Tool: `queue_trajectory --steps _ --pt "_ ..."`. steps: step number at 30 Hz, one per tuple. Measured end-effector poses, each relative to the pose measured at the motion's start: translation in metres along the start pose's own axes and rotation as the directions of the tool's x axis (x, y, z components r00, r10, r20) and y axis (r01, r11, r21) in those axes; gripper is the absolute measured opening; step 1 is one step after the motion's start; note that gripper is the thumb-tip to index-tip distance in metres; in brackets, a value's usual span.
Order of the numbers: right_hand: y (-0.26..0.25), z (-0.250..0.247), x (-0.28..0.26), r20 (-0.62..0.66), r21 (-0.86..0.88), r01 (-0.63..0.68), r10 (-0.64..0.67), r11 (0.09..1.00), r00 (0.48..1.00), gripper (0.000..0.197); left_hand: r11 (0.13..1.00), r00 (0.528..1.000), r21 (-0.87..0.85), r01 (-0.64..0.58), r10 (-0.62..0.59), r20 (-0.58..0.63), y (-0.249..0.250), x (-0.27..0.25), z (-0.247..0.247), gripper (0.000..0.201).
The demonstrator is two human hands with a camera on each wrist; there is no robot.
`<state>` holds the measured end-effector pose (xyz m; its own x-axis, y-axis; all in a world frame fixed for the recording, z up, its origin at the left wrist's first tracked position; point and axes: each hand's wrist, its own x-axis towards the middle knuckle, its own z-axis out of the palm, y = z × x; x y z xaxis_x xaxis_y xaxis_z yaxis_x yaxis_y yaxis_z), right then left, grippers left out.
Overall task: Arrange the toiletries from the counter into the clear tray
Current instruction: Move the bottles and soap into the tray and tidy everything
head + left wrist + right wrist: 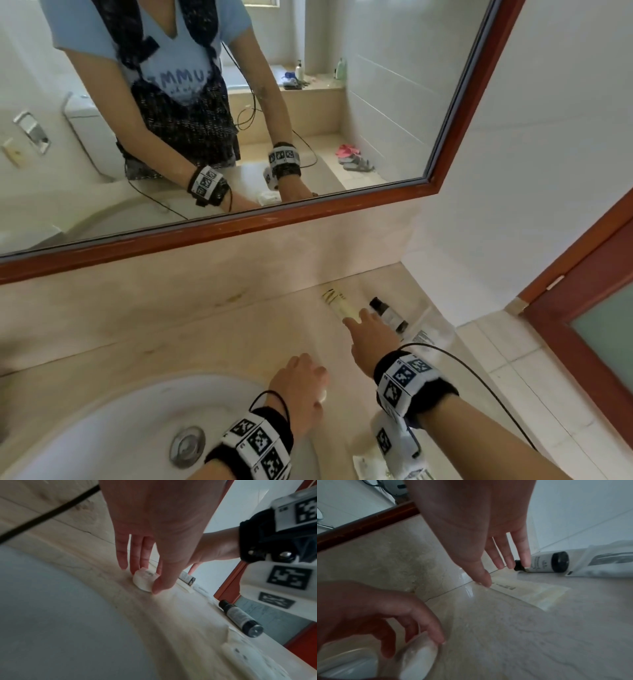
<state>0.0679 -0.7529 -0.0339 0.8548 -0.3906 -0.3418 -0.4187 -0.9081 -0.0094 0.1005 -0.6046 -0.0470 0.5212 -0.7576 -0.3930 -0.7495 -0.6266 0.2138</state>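
My left hand point(305, 378) is over the counter beside the sink, pinching a round white soap point(142, 583) between thumb and fingers; the soap rests on the counter point(239, 335). My right hand point(356, 317) reaches forward with straight fingers, and its thumb tip touches the edge of a flat cream sachet point(532, 593) near the back wall. A small dark bottle with a white label point(388, 313) lies just right of that hand. I cannot make out the clear tray for certain.
A whitish plastic packet point(607, 563) lies at the counter's right end beside the wall. A dark roll-on bottle point(240, 616) lies near the counter's front edge. The white sink point(102, 431) fills the lower left. A white tube point(368, 464) lies by my right forearm.
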Motion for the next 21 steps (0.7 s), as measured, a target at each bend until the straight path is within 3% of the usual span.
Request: queue_trajectory --steps 8,13,21 --pt "-0.015 0.006 0.025 0.039 -0.028 -0.088 0.089 0.996 0.995 0.057 0.996 0.997 -0.059 0.061 -0.064 -0.044 -0.027 0.006 0.000 0.036" --pt "-0.019 0.006 0.030 0.037 0.072 -0.164 0.162 0.984 0.986 0.066 0.991 0.995 -0.097 0.090 -0.094 -0.038 -0.041 -0.001 0.002 0.036" --pt "-0.034 0.003 0.023 0.177 0.044 -0.237 0.225 0.971 0.958 0.066 0.983 0.987 -0.141 0.114 -0.128 -0.095 -0.053 -0.023 -0.002 0.037"
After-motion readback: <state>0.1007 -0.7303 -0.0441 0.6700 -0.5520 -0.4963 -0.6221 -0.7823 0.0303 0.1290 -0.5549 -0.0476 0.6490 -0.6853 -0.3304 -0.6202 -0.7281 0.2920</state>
